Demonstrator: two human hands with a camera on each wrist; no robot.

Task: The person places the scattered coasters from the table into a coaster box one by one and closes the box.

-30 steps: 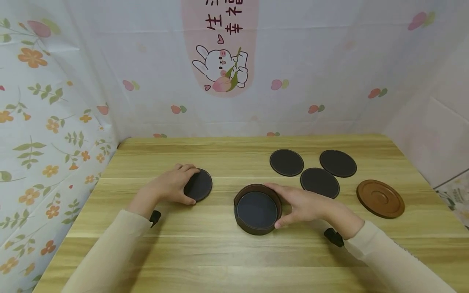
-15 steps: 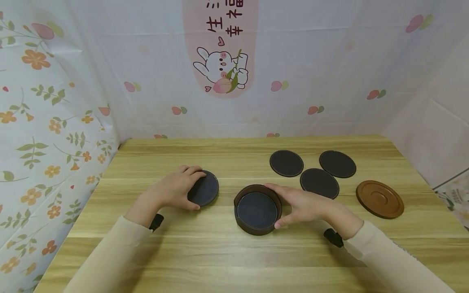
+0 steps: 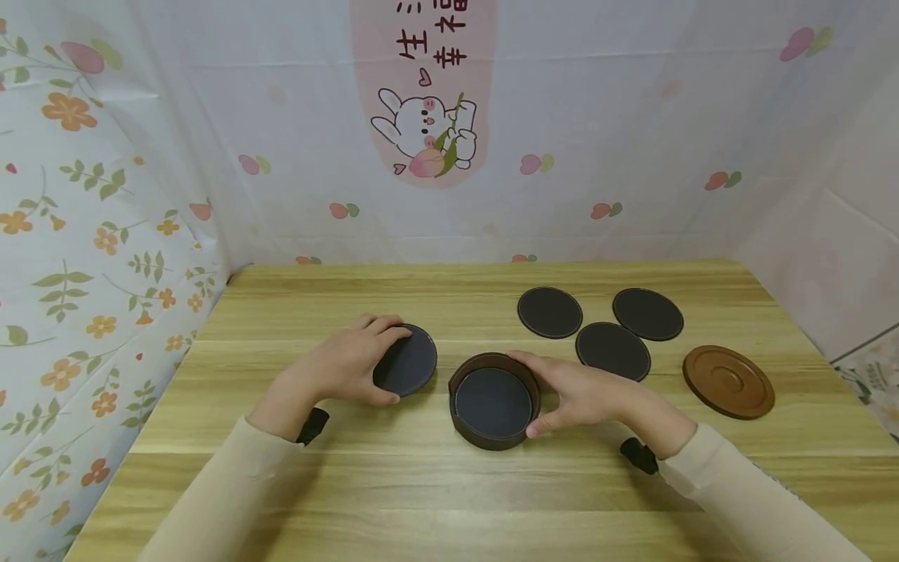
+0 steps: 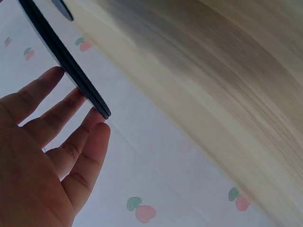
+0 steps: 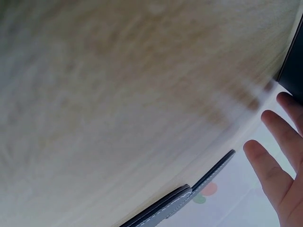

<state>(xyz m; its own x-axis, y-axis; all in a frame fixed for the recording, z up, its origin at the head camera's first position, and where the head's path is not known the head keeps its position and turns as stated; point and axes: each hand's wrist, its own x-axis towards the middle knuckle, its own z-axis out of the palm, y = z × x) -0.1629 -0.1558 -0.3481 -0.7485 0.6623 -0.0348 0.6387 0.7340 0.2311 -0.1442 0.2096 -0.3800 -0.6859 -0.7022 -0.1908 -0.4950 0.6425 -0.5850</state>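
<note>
Coaster point(image 3: 407, 363) in left hand point(image 3: 344, 363), no label, pink banner point(image 3: 421, 86) with Chinese writing

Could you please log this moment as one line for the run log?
left hand: holds coaster | right hand: grips round holder | table: three coasters, lid

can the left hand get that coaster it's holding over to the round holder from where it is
Probably yes: the left hand holds the coaster just left of the open holder, bare table between. The right hand grips only its right side.
</note>
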